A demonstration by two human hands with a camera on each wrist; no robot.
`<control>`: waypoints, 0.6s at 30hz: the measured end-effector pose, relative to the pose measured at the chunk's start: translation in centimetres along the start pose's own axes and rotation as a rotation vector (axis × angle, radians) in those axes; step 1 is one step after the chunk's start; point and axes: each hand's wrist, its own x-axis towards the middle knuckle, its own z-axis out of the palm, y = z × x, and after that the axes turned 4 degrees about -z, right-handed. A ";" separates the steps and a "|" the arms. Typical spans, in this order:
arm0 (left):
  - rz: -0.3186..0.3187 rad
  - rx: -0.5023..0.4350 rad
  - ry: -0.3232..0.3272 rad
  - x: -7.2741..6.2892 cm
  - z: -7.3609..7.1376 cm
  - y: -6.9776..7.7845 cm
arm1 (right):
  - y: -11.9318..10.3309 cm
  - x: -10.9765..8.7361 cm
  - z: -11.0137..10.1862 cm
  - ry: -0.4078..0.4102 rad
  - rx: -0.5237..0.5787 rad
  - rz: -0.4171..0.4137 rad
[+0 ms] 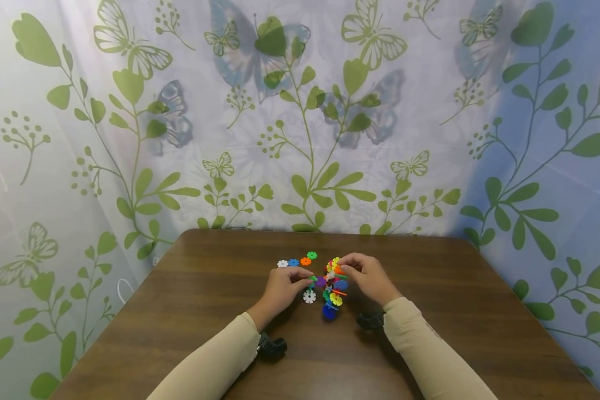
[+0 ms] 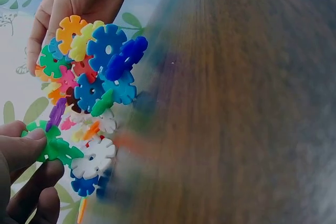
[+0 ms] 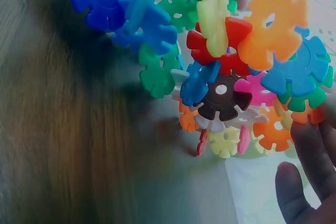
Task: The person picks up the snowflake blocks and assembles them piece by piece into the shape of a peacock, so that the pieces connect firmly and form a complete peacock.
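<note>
A cluster of interlocking plastic snowflake discs [image 1: 331, 282] in many colours stands between the hands in the head view. My left hand [image 1: 282, 289] pinches a green snowflake disc [image 2: 48, 139] between thumb and fingers at the cluster's left side. This disc meets a purple disc [image 2: 56, 114] and overlaps a white disc [image 2: 93, 158] in the left wrist view. My right hand [image 1: 372, 276] holds the cluster's upper right side, its fingertips at an orange disc [image 3: 308, 116] below blue and green ones. Dark blue discs [image 1: 329, 312] form the cluster's near end.
Loose white [image 1: 283, 263], blue [image 1: 293, 262], orange [image 1: 305, 261] and green discs [image 1: 312, 255] lie on the brown table [image 1: 220, 300] beyond my left hand. Black wrist straps [image 1: 272, 345] hang below both wrists. A patterned curtain [image 1: 300, 139] stands behind the table.
</note>
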 end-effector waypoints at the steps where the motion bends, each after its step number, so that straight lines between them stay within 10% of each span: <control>1: -0.001 0.001 -0.001 0.0 0.0 0.0 | 0.0 0.0 0.1 -0.003 0.005 -0.002; 18: 0.002 0.008 -0.013 0.1 -0.2 0.0 | -0.8 0.3 0.4 -0.021 0.007 -0.006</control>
